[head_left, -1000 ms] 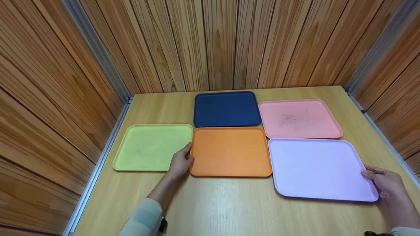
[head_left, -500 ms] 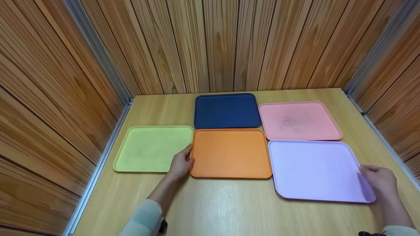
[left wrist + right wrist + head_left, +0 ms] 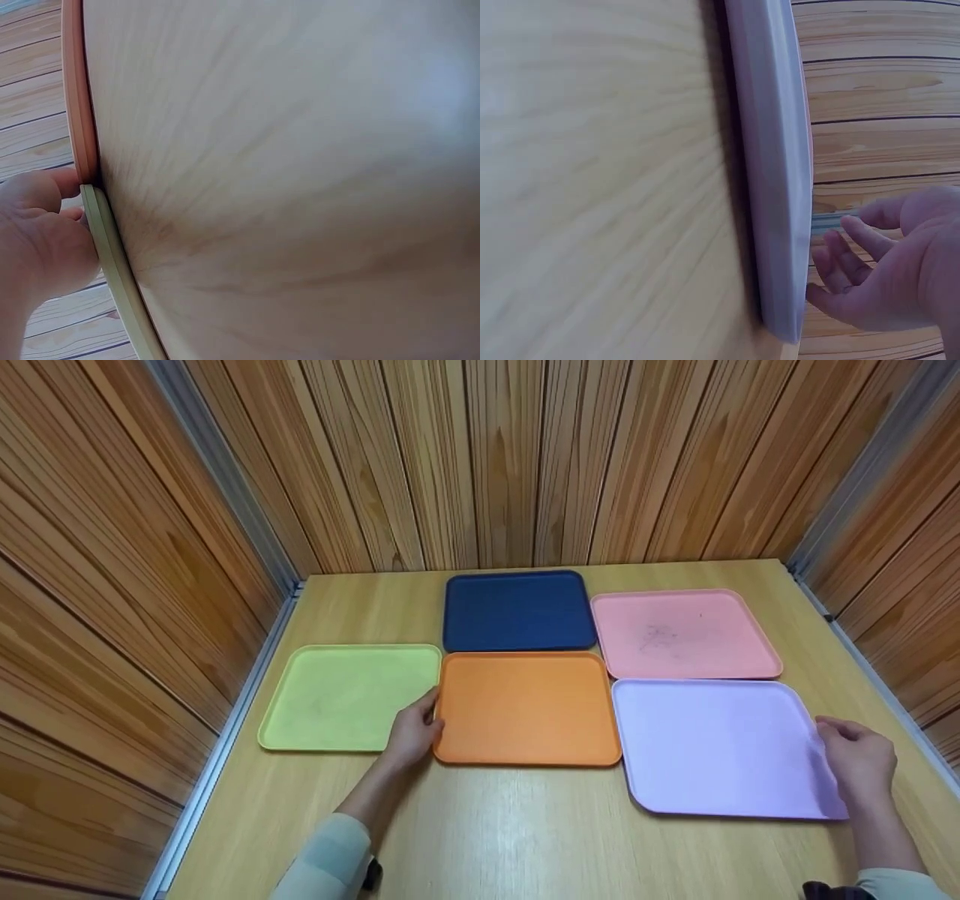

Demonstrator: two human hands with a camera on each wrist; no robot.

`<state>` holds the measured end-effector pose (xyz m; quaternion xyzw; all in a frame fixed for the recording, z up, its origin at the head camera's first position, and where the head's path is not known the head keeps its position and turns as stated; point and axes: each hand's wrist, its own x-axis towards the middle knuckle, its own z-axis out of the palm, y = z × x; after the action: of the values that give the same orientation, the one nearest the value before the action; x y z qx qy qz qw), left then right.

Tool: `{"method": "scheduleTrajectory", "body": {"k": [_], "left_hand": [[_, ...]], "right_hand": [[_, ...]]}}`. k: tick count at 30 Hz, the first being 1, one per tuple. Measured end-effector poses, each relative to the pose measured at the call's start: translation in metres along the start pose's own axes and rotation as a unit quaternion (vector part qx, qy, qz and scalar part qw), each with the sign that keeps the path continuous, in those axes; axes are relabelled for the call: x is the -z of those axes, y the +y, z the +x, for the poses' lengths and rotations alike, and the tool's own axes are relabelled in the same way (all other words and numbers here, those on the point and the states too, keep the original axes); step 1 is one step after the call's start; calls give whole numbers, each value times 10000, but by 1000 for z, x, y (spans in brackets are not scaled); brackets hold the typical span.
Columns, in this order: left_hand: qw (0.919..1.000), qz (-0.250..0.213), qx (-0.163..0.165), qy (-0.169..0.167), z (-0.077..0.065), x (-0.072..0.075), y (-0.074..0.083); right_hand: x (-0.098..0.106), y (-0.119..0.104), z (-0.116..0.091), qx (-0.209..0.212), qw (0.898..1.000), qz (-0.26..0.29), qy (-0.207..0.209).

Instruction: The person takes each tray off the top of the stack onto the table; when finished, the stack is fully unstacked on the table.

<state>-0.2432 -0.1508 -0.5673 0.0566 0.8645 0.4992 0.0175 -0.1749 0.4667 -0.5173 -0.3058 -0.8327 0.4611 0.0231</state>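
Observation:
In the head view, my left hand [image 3: 411, 733] lies over the right end of a light green tray [image 3: 341, 701], its fingertips and thumb touching the left edge of an orange tray [image 3: 529, 709]. The left wrist view has that hand [image 3: 46, 232] where the two rims meet. A purple tray [image 3: 720, 746] lies right of the orange one. Its right edge is touched by my right hand [image 3: 862, 757], which hides part of that edge and the near right corner. Bent, spread fingers show in the right wrist view on this hand [image 3: 907, 270], beside the purple rim [image 3: 776, 172].
Behind the orange tray lies a dark blue tray [image 3: 519, 611]. A scuffed pink tray [image 3: 686, 634] sits behind the purple one. The wooden table [image 3: 510, 840] is bounded by plank walls [image 3: 502, 465] at the back and both sides.
My right hand has moved a little up and left along the purple tray's right edge, now covering its near right corner. The left hand stays at the orange tray's edge.

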Motion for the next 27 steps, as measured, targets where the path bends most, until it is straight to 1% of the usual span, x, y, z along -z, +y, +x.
{"method": "scheduleTrajectory", "body": {"k": [3, 6, 8, 9, 12, 14, 15, 18, 21, 24, 26, 27], "left_hand": [[9999, -123, -70, -63, 1, 0, -2], [9995, -272, -103, -137, 2, 0, -3], [9991, -354, -170, -172, 1, 1, -4], [9992, -340, -159, -169, 1, 1, -4], [9994, -267, -163, -148, -1, 3, -3], [9995, -228, -185, -138, -1, 4, -1], [9996, -196, -143, -127, -1, 5, 2], [9998, -74, -113, -115, -1, 9, 10], [9995, 229, -189, -103, -1, 15, 21], [9970, 588, -511, -35, -2, 19, 32], [9937, 827, -757, 56, -3, 21, 40], [9915, 1004, -824, 100, -3, 21, 44]], "right_hand": [[-4, -4, -1, 82, 9994, 329, 57], [-10, -6, -3, 318, 9963, 780, 154], [-14, -8, -4, 447, 9941, 965, 196], [-17, -10, -5, 466, 9940, 977, 161], [-23, -15, -8, 569, 9952, 789, 110], [-28, -20, -11, 673, 9955, 661, -7], [-30, -24, -12, 721, 9954, 631, -87], [-38, -33, -17, 1020, 9927, 600, -235], [-50, -43, -22, 1484, 9869, 587, -258], [-65, -54, -26, 2049, 9779, 379, -181], [-76, -63, -31, 2363, 9713, 160, -220], [-81, -69, -34, 2507, 9676, 19, -285]]}}
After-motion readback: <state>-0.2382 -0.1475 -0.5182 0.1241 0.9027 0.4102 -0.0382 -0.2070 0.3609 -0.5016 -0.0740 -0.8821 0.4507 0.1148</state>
